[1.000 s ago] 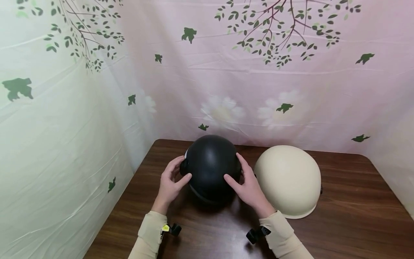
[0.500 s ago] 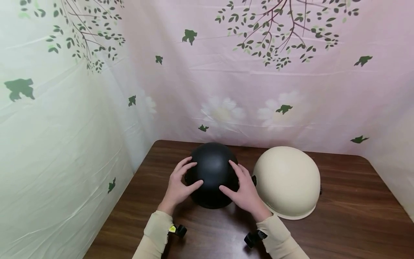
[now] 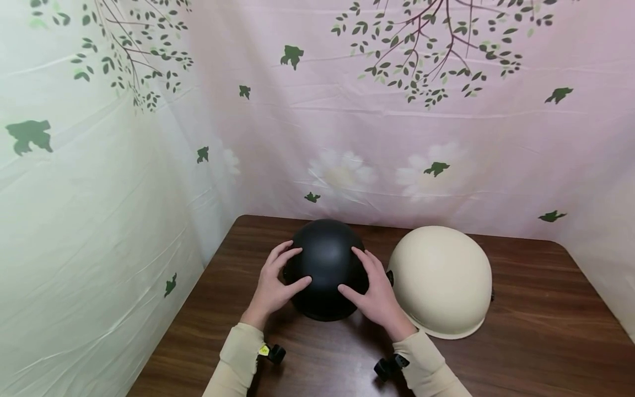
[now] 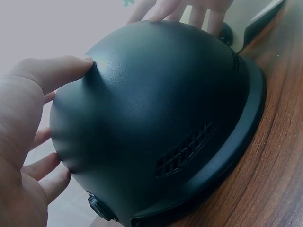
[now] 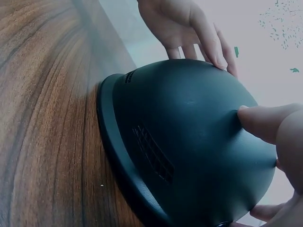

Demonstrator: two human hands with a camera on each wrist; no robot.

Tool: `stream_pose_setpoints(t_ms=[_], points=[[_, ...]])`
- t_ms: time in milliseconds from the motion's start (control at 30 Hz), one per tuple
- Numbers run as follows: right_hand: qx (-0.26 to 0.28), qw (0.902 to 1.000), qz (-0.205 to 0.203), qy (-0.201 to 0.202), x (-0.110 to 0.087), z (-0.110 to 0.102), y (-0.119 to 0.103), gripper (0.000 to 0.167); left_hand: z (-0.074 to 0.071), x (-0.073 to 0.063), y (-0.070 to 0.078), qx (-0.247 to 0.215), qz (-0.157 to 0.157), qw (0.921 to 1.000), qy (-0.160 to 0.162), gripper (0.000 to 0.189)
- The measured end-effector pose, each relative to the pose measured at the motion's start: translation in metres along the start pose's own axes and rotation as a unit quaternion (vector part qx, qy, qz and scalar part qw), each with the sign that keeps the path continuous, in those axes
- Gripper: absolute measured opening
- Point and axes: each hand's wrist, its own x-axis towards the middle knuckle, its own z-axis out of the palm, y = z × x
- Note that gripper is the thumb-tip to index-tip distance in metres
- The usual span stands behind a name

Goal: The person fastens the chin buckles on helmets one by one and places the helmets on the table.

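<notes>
A black helmet (image 3: 327,264) sits dome up on the table, its rim down on the wood in both wrist views. My left hand (image 3: 272,284) holds its left side, thumb on the near face of the dome and fingers spread along the side. On the other side my right hand (image 3: 378,292) grips it the same way; its thumb (image 5: 265,120) presses on the dome in the right wrist view. Slotted vents (image 4: 184,151) and a small black side fitting (image 4: 101,206) show in the left wrist view. The helmet's inside is hidden.
A beige helmet (image 3: 440,278) stands dome up just right of the black one, beside my right hand. The brown wooden table (image 3: 545,309) reaches back to a printed cloth curtain (image 3: 347,110), with another curtain (image 3: 99,231) along the left.
Between one second and half a second ago, the black helmet tipped and came down toward me to sit level, and my hands shifted higher onto the dome. Since then almost nothing has moved.
</notes>
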Motion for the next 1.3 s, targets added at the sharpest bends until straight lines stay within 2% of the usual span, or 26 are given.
stream_pose_setpoints(t_ms=[567, 900, 1033, 1167, 1300], points=[[-0.013, 0.9996, 0.023, -0.007, -0.002, 0.003, -0.004, 0.092, -0.006, 0.005, -0.008, -0.026, -0.017, 0.9992, -0.024, 0.063], [-0.03, 0.9987, 0.041, 0.009, -0.007, 0.009, -0.008, 0.091, -0.008, 0.006, -0.01, -0.052, -0.021, 0.9979, -0.033, 0.062], [-0.032, 0.9988, 0.037, 0.003, -0.008, 0.008, -0.01, 0.092, -0.009, 0.006, -0.009, -0.033, -0.017, 0.9986, -0.038, 0.062], [-0.044, 0.9985, 0.024, -0.021, -0.006, -0.001, -0.009, 0.092, -0.009, 0.009, -0.003, -0.001, -0.013, 0.9992, -0.037, 0.059], [-0.061, 0.9974, 0.006, -0.037, -0.005, -0.015, -0.007, 0.09, -0.005, 0.01, 0.004, 0.019, -0.006, 0.9998, -0.009, 0.055]])
